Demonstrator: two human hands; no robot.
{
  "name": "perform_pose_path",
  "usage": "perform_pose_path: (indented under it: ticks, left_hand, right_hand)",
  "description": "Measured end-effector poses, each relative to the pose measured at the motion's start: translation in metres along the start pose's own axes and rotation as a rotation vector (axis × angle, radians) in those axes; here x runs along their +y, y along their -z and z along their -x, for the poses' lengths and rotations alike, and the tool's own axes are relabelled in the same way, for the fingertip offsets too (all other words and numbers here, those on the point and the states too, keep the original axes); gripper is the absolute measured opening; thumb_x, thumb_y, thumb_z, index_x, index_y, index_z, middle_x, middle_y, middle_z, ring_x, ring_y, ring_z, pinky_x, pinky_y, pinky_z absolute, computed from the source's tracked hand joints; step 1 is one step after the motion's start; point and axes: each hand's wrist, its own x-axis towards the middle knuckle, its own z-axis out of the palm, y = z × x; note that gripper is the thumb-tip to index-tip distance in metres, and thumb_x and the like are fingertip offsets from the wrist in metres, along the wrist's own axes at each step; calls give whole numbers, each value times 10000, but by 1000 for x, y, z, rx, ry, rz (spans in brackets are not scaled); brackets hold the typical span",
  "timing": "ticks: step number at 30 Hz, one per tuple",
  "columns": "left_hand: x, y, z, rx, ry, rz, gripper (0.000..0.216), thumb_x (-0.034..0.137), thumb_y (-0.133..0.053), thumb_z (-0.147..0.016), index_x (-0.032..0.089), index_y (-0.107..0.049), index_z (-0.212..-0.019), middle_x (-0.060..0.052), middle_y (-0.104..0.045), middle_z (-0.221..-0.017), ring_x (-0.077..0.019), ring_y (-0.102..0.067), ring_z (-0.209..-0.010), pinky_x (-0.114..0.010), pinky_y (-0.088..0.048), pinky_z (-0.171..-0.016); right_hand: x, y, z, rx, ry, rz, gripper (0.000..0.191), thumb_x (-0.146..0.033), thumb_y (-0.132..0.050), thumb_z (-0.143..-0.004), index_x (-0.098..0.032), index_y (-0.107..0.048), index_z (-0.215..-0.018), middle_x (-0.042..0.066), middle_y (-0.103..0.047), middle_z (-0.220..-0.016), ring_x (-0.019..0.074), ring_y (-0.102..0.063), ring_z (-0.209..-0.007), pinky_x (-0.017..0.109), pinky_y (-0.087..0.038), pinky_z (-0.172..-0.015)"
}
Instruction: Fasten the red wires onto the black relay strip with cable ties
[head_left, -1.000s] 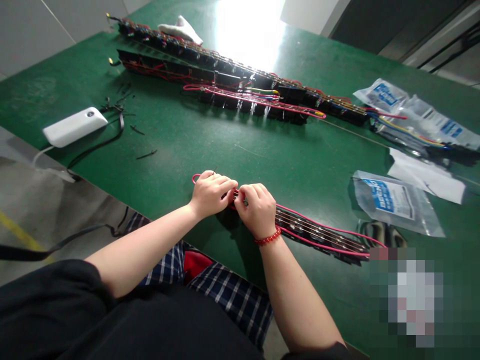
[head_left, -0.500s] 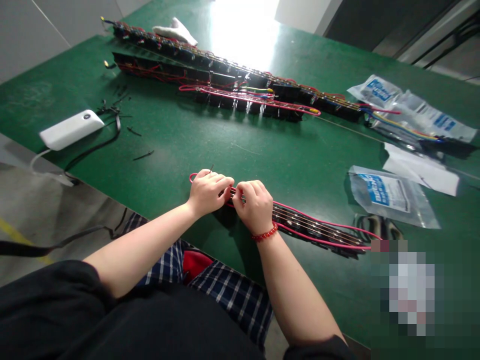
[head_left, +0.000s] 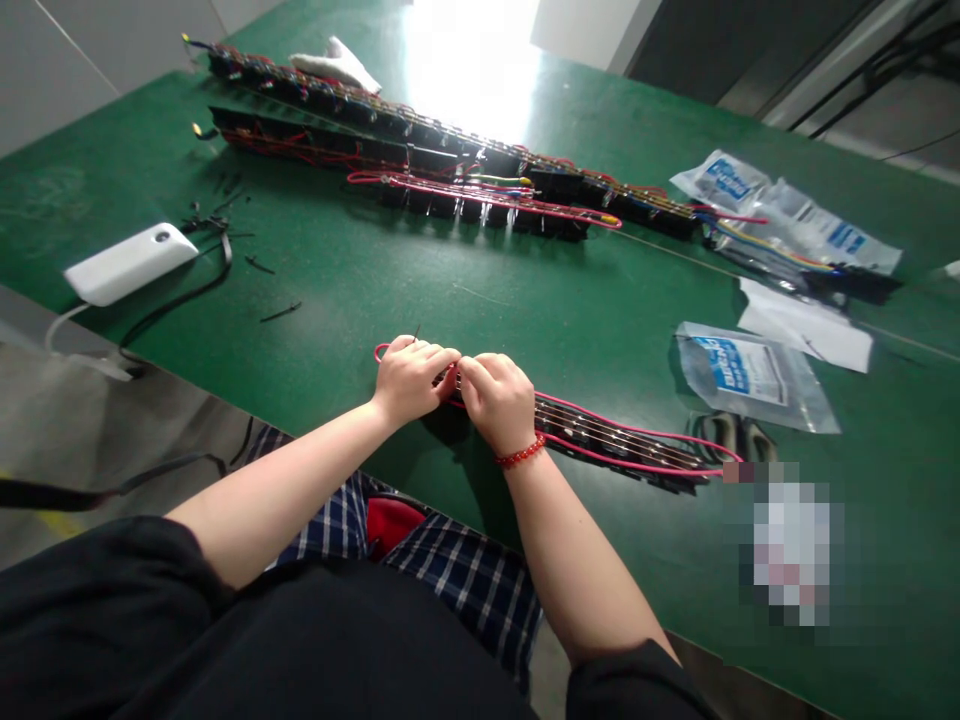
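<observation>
Both my hands work close together over the left end of a long wire harness (head_left: 619, 445), a row of black connectors with thin wires along the top and a pink-red wire looped around it. My left hand (head_left: 411, 380) grips the harness near the pink loop's end. A thin dark tip sticks up just beyond its fingers. My right hand (head_left: 495, 402), with a red beaded bracelet (head_left: 520, 452) on the wrist, pinches the wires beside it, fingertips almost touching my left fingers. What the fingers hold is mostly hidden.
Further harnesses (head_left: 442, 190) lie across the far side of the green mat (head_left: 315, 290). A white power bank (head_left: 129, 264) and black cable-tie offcuts (head_left: 281, 312) sit left. Plastic bags (head_left: 754, 378) and white paper (head_left: 806, 325) lie right. A pixelated patch (head_left: 791, 540) covers the lower right.
My right hand has moved slightly closer to my left, and the gap between them has narrowed. The whole scene has shifted a little up and left as my head moved.
</observation>
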Motion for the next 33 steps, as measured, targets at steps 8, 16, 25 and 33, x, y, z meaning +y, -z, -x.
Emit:
perform_pose_path:
  ticks: [8, 16, 25, 33]
  left_hand:
    - [-2, -4, 0, 42, 3, 7, 178, 275, -516, -925, 238, -682, -874, -19, -740, -810, -197, -662, -772, -373, -402, -833]
    - [-2, -6, -1, 97, 7, 41, 240, 295, -477, -977, 232, -677, -862, -4, -752, -802, -166, -669, -721, -354, -406, -826]
    - [-9, -4, 1, 162, 63, 211, 170, 317, -561, -954, 265, -703, -875, 23, -784, -939, -168, -711, -863, -405, -374, -997]
    - [-8, -3, 1, 192, 64, 234, 153, 266, -569, -940, 259, -684, -840, 24, -779, -911, -165, -706, -852, -439, -342, -1052]
  right_hand:
    - [-10, -3, -3, -92, -33, 248, 246, -281, -432, -997, -204, -639, -888, 48, -660, -827, 193, -512, -783, 349, -317, -722]
    - [-33, -10, 26, -148, -298, 259, 432, -460, -503, -951, -137, -588, -1225, 150, -660, -1202, 286, -537, -1095, 443, -321, -1003]
    - [-29, -14, 23, -193, -270, 287, 614, -640, -484, -919, -149, -576, -1277, 137, -683, -1136, 280, -551, -1034, 444, -314, -983]
    - [-17, -6, 22, -265, -123, 328, 656, -652, -462, -927, -126, -555, -1309, 140, -684, -1121, 263, -549, -949, 404, -327, -860]
